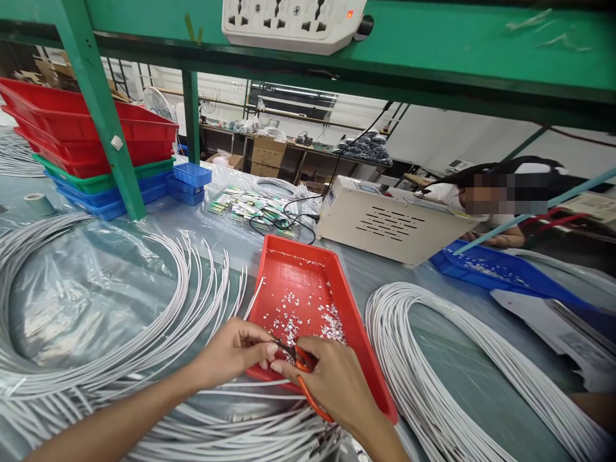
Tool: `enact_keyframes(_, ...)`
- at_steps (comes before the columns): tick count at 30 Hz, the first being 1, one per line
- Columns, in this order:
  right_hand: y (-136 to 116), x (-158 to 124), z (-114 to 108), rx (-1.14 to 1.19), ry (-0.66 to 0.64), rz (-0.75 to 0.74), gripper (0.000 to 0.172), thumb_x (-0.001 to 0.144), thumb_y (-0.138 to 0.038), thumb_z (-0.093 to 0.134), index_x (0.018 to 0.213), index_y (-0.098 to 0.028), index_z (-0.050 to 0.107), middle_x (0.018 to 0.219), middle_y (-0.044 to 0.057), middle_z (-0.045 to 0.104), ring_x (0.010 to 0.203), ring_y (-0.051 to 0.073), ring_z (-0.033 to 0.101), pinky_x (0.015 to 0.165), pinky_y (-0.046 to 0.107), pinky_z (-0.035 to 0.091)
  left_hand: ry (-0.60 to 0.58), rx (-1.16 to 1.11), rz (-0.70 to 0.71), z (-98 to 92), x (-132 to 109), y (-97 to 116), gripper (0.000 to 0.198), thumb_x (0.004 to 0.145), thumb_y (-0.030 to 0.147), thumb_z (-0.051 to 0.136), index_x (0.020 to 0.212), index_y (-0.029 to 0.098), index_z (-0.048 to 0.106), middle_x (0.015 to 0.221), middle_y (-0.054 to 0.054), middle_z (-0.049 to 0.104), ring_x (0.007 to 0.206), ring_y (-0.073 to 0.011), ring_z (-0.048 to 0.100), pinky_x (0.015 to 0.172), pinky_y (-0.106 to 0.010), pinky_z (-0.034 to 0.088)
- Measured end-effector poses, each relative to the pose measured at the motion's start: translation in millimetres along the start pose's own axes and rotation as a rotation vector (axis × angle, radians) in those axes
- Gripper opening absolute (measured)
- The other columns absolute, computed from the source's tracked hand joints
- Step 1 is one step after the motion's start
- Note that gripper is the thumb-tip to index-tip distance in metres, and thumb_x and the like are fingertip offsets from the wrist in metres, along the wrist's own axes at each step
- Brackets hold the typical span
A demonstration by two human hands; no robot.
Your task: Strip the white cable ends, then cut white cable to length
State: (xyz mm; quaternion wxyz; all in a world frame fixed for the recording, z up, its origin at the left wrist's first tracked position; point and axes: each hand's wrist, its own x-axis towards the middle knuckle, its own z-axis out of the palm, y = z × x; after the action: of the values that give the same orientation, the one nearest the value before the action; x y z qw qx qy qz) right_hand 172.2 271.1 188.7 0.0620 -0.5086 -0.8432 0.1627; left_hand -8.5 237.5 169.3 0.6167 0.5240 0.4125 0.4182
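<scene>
Over the near end of a red tray [353,314], my left hand [235,356] is closed in a pinch, apparently around the end of a white cable; the fingertips hide most of it. My right hand [339,378] grips orange-handled cutting pliers [312,399], whose dark jaws meet the left fingertips. Small white and silvery scraps [332,324] lie scattered in the tray. Loose cable ends from a white cable coil [180,301] fan out to the left of the tray. More white cables [226,430] run beneath both forearms.
To the right lies another white cable coil [414,321]. Behind the tray stands a beige machine [385,221] with a black cord. Stacked red bins [91,128] are at left. A green beam [433,45] carries a power strip [289,22]. A person sits beyond a blue tray [486,269].
</scene>
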Motion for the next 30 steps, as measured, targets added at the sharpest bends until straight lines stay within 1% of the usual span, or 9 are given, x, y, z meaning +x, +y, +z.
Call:
enact_keyframes(3,0,-1,-1,-0.002,0.008,-0.012,0.050,0.070,-0.058,0.055,0.050,-0.017,0.034,0.045,-0.006,0.038,0.045,0.008,0.026,0.047,0.021,0.015,-0.024,0.005,-0.005,-1.5,1,1,0.031,0.079,0.037,0.056,0.069,0.010,0.066,0.060,-0.002,0.059,0.057,-0.0091,0.049,0.054,-0.020,0.035)
enact_keyframes(5,-1,-1,-1,0.005,0.009,-0.019,0.050,0.071,-0.057,0.055,0.050,-0.017,0.034,0.045,-0.006,0.038,0.045,0.008,0.025,0.047,0.021,0.015,-0.018,-0.006,-0.027,-2.0,1,2,0.029,0.077,0.037,0.058,0.069,0.010,0.067,0.061,-0.003,0.061,0.057,-0.0090,0.050,0.055,-0.020,0.036)
enact_keyframes(11,-3,-1,0,0.007,-0.011,-0.014,0.051,0.072,-0.057,0.053,0.050,-0.017,0.031,0.045,-0.006,0.033,0.045,0.008,0.023,0.047,0.021,0.015,0.055,-0.066,-0.055,-0.4,2,-2,0.024,0.070,0.033,0.066,0.065,0.010,0.062,0.060,-0.002,0.061,0.056,-0.0088,0.051,0.055,-0.020,0.038)
enact_keyframes(16,-2,-3,1,0.006,-0.019,-0.009,0.051,0.072,-0.057,0.052,0.049,-0.017,0.031,0.045,-0.006,0.032,0.046,0.008,0.020,0.047,0.022,0.014,0.140,0.013,-0.054,3.2,1,-1,0.019,0.068,0.027,0.066,0.060,0.011,0.059,0.057,0.000,0.059,0.054,-0.0079,0.048,0.052,-0.019,0.036)
enact_keyframes(20,-4,-4,3,0.003,-0.022,0.020,0.053,0.071,-0.059,0.052,0.048,-0.017,0.031,0.044,-0.006,0.031,0.047,0.009,0.020,0.047,0.022,0.014,0.268,0.168,0.000,8.2,-3,1,0.018,0.068,0.025,0.065,0.057,0.012,0.059,0.056,-0.001,0.059,0.054,-0.0088,0.048,0.052,-0.020,0.035)
enact_keyframes(23,-8,-5,4,0.019,-0.024,0.060,0.053,0.070,-0.061,0.052,0.048,-0.017,0.031,0.045,-0.005,0.032,0.047,0.009,0.022,0.047,0.022,0.014,0.345,0.356,0.082,11.1,-6,0,0.018,0.072,0.024,0.063,0.057,0.013,0.061,0.058,-0.001,0.061,0.055,-0.0100,0.049,0.053,-0.021,0.035)
enact_keyframes(26,-11,-6,4,0.027,-0.017,0.080,0.054,0.070,-0.062,0.050,0.048,-0.017,0.032,0.046,-0.005,0.034,0.047,0.009,0.023,0.047,0.022,0.015,0.360,0.526,0.186,11.6,-9,-1,0.018,0.077,0.024,0.058,0.062,0.015,0.064,0.061,-0.002,0.062,0.058,-0.0112,0.053,0.055,-0.022,0.037)
enact_keyframes(28,-11,-7,4,0.015,-0.001,0.082,0.054,0.071,-0.063,0.049,0.047,-0.018,0.032,0.045,-0.004,0.033,0.047,0.010,0.023,0.047,0.023,0.015,0.344,0.559,0.226,11.0,-9,-1,0.017,0.079,0.023,0.056,0.066,0.015,0.065,0.064,-0.002,0.064,0.061,-0.0120,0.056,0.058,-0.022,0.039)
enact_keyframes(30,-11,-6,5,0.000,0.024,0.085,0.054,0.072,-0.064,0.047,0.047,-0.018,0.032,0.044,-0.004,0.034,0.046,0.010,0.022,0.047,0.023,0.014,0.321,0.551,0.238,10.1,-9,-1,0.017,0.080,0.023,0.055,0.069,0.016,0.066,0.067,-0.003,0.066,0.063,-0.0125,0.057,0.060,-0.023,0.040)
